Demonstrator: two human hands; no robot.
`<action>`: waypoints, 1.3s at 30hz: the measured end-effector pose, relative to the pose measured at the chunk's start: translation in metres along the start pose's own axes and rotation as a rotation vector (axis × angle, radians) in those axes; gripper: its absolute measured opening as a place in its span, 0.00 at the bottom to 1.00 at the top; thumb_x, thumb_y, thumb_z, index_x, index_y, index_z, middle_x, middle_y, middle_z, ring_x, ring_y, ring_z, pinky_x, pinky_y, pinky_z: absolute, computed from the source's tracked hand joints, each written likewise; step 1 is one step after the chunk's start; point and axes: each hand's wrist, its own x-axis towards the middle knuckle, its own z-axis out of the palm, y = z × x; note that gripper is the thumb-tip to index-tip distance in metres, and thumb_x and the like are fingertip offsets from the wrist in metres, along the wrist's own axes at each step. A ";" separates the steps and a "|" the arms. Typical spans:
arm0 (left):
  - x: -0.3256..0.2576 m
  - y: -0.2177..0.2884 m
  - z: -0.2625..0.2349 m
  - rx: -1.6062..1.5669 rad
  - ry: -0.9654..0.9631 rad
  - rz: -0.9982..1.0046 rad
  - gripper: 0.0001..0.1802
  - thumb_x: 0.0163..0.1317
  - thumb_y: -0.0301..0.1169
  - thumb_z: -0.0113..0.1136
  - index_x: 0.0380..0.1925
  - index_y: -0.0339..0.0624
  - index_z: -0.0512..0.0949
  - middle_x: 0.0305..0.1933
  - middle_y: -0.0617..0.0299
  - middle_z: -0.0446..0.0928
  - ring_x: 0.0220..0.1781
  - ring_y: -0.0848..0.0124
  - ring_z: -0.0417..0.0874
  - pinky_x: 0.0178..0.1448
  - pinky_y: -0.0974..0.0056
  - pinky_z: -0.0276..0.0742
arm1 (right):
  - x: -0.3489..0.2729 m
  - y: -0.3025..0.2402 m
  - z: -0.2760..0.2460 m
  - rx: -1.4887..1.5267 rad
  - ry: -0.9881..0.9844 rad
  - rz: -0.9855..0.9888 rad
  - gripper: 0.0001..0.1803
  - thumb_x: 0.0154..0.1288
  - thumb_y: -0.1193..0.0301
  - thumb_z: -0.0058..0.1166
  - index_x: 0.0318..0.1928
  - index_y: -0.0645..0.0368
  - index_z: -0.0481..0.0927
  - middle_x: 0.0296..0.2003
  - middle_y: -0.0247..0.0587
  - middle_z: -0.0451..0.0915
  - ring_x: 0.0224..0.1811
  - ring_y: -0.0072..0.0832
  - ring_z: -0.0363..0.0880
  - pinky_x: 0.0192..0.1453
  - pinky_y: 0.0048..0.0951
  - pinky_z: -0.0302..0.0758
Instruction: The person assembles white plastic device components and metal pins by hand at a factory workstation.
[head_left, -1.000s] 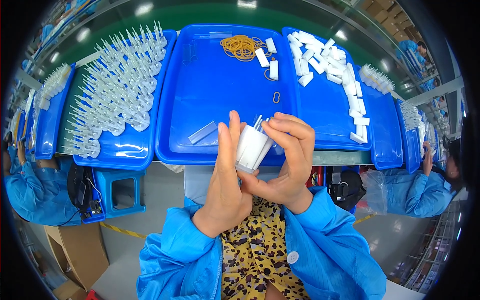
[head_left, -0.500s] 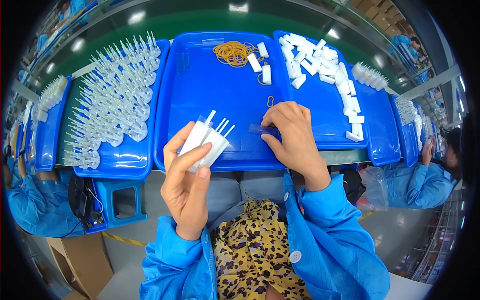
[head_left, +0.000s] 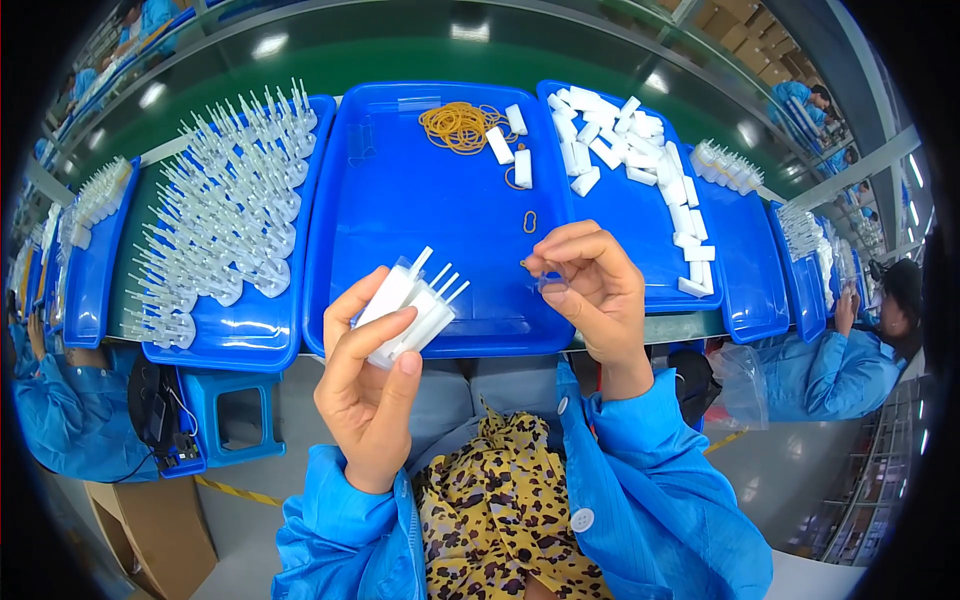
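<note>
In my left hand [head_left: 365,405], white rectangular blocks [head_left: 428,322] are gripped side by side, with several thin white rods sticking up from their far ends and a clear film edge beside them. My right hand [head_left: 603,300] pinches a small clear plastic piece [head_left: 552,284] over the right part of the middle blue tray [head_left: 420,210]; fingers cover part of the piece. A single rubber band [head_left: 530,222] lies in that tray just beyond my right hand. Farther back sit a heap of tan rubber bands [head_left: 458,128] and a few loose white blocks [head_left: 499,146].
On the left, a blue tray [head_left: 225,335] holds many clear pieces with upright thin tips [head_left: 225,200]. A right tray [head_left: 655,275] carries many white blocks [head_left: 640,150]. Other people in blue sit at both sides, and a blue stool [head_left: 235,400] stands below left.
My right hand has lifted the clear plastic piece off the middle tray and turned, fingers now raised. My left hand still holds the white blocks. The whole view has shifted slightly.
</note>
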 end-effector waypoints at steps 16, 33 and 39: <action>-0.003 0.001 0.006 0.002 -0.025 -0.029 0.16 0.58 0.16 0.61 0.48 0.33 0.78 0.64 0.47 0.63 0.64 0.59 0.70 0.64 0.58 0.73 | -0.003 -0.024 0.039 0.118 -0.097 0.332 0.12 0.63 0.79 0.54 0.47 0.66 0.81 0.35 0.35 0.72 0.37 0.16 0.69 0.39 0.17 0.66; -0.002 -0.003 0.006 0.263 -0.039 0.078 0.09 0.59 0.22 0.62 0.40 0.36 0.83 0.52 0.49 0.74 0.53 0.62 0.78 0.49 0.64 0.78 | -0.012 -0.034 0.031 0.166 -0.090 0.365 0.17 0.63 0.77 0.53 0.53 0.67 0.78 0.37 0.34 0.74 0.40 0.17 0.70 0.45 0.18 0.66; -0.002 -0.005 0.015 0.106 -0.017 0.053 0.12 0.58 0.17 0.61 0.42 0.35 0.82 0.56 0.50 0.69 0.58 0.60 0.75 0.56 0.61 0.77 | -0.018 -0.032 0.032 0.026 -0.083 0.370 0.14 0.64 0.79 0.52 0.50 0.69 0.78 0.42 0.40 0.76 0.46 0.21 0.74 0.51 0.22 0.69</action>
